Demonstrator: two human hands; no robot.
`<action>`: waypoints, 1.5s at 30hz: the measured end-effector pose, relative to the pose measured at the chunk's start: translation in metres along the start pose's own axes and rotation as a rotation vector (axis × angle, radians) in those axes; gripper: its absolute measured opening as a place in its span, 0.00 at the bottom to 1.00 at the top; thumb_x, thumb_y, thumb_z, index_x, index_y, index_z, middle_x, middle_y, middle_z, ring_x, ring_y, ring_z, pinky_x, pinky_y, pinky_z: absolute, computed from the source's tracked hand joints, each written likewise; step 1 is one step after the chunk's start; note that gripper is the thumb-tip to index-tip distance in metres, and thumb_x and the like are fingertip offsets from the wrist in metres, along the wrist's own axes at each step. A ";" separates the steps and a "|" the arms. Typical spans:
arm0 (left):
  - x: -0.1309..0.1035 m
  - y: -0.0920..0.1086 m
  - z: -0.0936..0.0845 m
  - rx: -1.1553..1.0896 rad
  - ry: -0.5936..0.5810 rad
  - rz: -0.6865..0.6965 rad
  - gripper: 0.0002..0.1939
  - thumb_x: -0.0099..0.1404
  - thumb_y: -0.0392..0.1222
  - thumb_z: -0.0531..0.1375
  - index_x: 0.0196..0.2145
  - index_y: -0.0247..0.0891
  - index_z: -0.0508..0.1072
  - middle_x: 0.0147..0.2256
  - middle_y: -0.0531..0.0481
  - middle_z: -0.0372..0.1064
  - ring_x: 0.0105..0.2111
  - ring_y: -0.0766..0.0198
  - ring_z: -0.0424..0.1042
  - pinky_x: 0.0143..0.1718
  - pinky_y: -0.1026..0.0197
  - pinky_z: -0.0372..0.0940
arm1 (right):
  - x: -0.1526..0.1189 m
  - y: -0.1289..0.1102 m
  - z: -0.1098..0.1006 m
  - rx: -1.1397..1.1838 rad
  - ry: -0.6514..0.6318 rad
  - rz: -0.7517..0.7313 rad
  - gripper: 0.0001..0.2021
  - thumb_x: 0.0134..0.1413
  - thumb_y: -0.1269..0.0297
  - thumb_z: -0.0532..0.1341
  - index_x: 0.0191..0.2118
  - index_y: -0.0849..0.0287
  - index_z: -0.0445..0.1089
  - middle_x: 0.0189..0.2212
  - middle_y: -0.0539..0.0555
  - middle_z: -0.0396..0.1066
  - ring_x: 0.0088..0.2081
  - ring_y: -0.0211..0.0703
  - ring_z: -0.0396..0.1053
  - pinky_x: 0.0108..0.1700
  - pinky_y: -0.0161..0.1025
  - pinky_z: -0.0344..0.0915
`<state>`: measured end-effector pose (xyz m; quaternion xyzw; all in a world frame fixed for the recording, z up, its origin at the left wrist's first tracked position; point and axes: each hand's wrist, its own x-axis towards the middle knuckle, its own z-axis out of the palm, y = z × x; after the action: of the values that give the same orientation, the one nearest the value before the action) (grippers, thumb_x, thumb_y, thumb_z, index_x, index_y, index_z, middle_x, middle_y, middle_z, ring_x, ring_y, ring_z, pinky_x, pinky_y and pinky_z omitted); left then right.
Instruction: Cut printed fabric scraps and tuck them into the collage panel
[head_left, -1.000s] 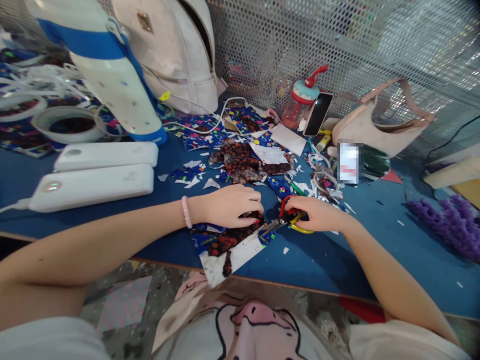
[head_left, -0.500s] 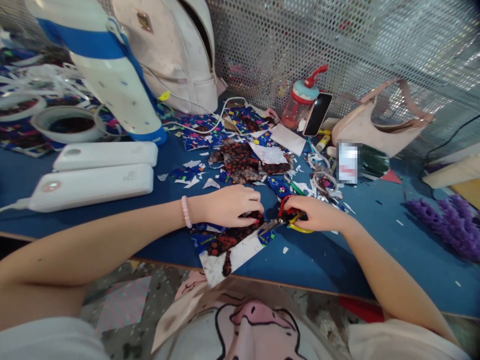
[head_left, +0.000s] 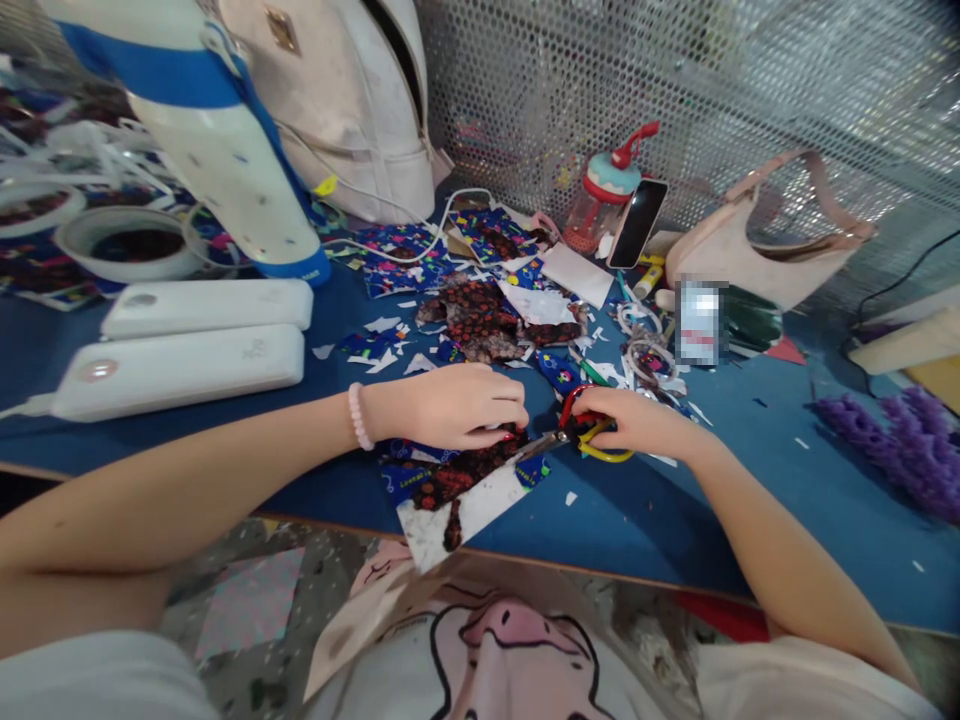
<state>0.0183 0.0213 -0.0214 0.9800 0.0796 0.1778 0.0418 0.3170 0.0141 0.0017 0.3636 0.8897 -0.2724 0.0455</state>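
My right hand (head_left: 641, 420) grips a pair of scissors (head_left: 604, 455) with red and yellow handles. Their blades point left, close to my left fingertips. With bent fingers, my left hand (head_left: 465, 405) holds down a strip of black material with red spots (head_left: 457, 475) at its upper end. Under that strip lies a white sheet (head_left: 484, 508) with blue patterned parts, its lower corner reaching past the table's front edge. Whether the blades have material between them cannot be made out. A pink bead bracelet (head_left: 360, 415) circles my left wrist.
Crumpled dark patterned pieces (head_left: 476, 315) and several scraps lie beyond my hands. Two white boxy devices (head_left: 184, 370), a large bottle (head_left: 217, 150) and tape rolls (head_left: 124, 245) are left. A phone (head_left: 637, 225), pink handbag (head_left: 720, 255) and purple spongy piece (head_left: 896, 440) are right.
The left hand and bracelet have shifted slightly left and up. The scissors have turned a little, their yellow handle now slightly further right. Both hands keep their hold.
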 end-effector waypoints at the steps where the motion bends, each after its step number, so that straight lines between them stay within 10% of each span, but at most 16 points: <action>1: 0.000 0.001 -0.002 -0.036 0.003 0.017 0.07 0.73 0.38 0.56 0.42 0.37 0.73 0.39 0.46 0.75 0.34 0.62 0.71 0.38 0.59 0.62 | -0.001 0.000 -0.001 -0.001 0.001 0.005 0.12 0.51 0.72 0.61 0.43 0.57 0.70 0.43 0.57 0.73 0.43 0.47 0.71 0.46 0.40 0.65; 12: 0.000 0.003 0.000 -0.254 -0.191 0.083 0.03 0.71 0.39 0.61 0.42 0.39 0.74 0.43 0.47 0.76 0.39 0.61 0.74 0.41 0.59 0.62 | -0.009 0.014 -0.006 0.022 0.015 0.017 0.12 0.51 0.68 0.60 0.43 0.57 0.71 0.42 0.56 0.74 0.41 0.46 0.71 0.44 0.40 0.65; 45: 0.000 0.006 -0.006 -0.227 -0.227 0.033 0.11 0.76 0.37 0.51 0.38 0.40 0.71 0.38 0.47 0.74 0.35 0.61 0.71 0.39 0.59 0.63 | -0.004 -0.007 0.001 -0.098 0.036 -0.050 0.06 0.54 0.68 0.61 0.39 0.57 0.70 0.37 0.56 0.74 0.37 0.44 0.71 0.39 0.38 0.63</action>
<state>0.0176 0.0155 -0.0153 0.9839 0.0376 0.0744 0.1582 0.3148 0.0071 0.0052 0.3434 0.9114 -0.2231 0.0404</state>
